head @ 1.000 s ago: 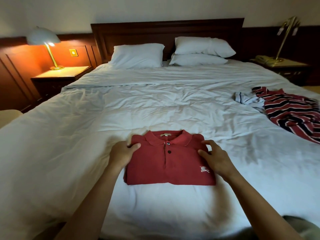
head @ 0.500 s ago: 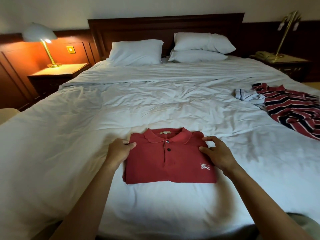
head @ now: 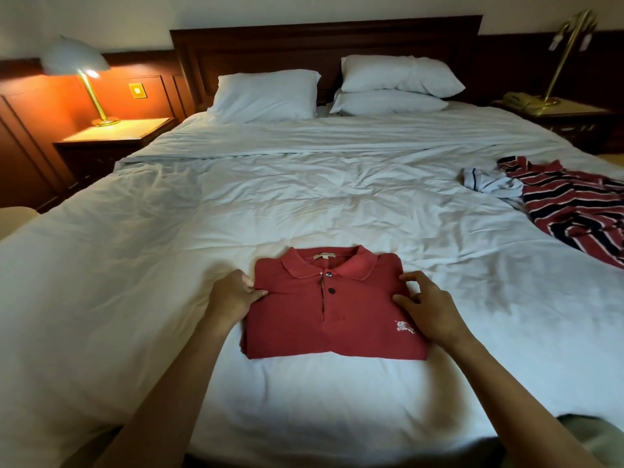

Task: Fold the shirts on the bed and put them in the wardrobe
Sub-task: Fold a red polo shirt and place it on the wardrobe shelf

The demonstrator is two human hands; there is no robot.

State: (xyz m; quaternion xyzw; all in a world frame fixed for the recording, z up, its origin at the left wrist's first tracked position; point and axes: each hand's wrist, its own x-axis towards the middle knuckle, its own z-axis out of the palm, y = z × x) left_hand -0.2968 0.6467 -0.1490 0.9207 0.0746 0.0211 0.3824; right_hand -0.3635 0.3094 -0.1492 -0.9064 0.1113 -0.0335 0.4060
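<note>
Framing the folded red polo shirt from either side, both hands are at its edges in the head view, the only view given; the shirt lies flat near the foot of the bed, collar away from the person and placket up, squared into a compact rectangle, probably so it can be lifted without coming undone. The left hand pinches the shirt's left edge, thumb on top and the other fingers tucked at or under the fold; the right hand is arched over the right shoulder, thumb and fingertips touching the cloth, and whether it has a real grip I cannot tell. A hold on both sides at once suggests a final straightening or a lift towards the wardrobe, which is not in sight. Well apart, at the bed's right side, a striped shirt lies unfolded, touching a crumpled white garment; both look yet to be folded. As for marks: a small white stitched emblem sits on the chest, seemingly a horse and rider, with no lettering; a beige neck label shows inside the collar, its writing too small to read.
</note>
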